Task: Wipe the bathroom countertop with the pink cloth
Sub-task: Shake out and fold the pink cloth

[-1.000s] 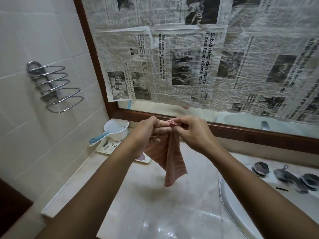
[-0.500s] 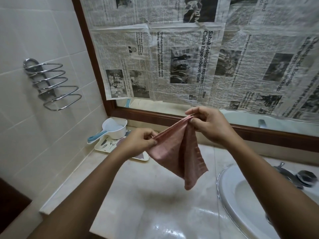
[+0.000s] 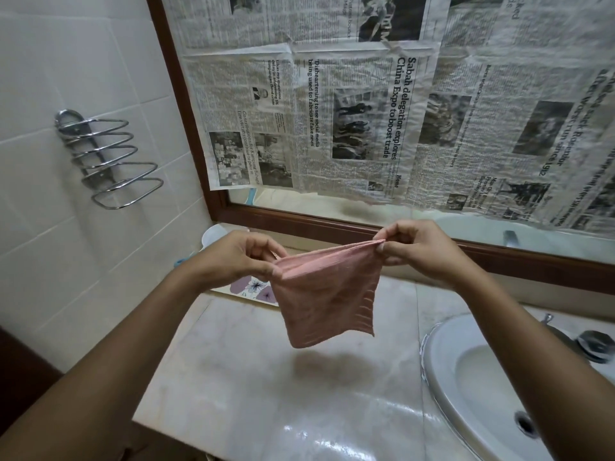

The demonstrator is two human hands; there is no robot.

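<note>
Marble-look bathroom countertop [image 3: 233, 387] fills the bottom of the view, glossy w/ a bright glare patch near the front edge. White sink [image 3: 442, 387] sits on the right side, drain visible low in the bowl.

Above the counter, both hands hold the pink cloth [image 3: 327, 294] up in the air, not touching the surface; its shadow falls on the marble right below. Left hand [image 3: 233, 257] pinches the cloth's top left corner btw thumb and curled fingers, closed tight on the fabric. Right hand [image 3: 422, 251] does the same w/ the top right corner, thumb and forefinger clamped on the edge, a bit higher than the left. Top edge runs stretched btw the two pinches, rest hangs down loose w/ the bottom corners free.

Behind the left hand there's a floral tray [image 3: 253, 289] on the counter and a white scoop [image 3: 213, 234], mostly hidden. Faucet knob [image 3: 595, 342] at far right. Further back, wood-framed mirror [image 3: 299, 222] covered in newspaper sheets [image 3: 366, 111], and a chrome wire rack [image 3: 109, 158] on the tiled wall to the left.
</note>
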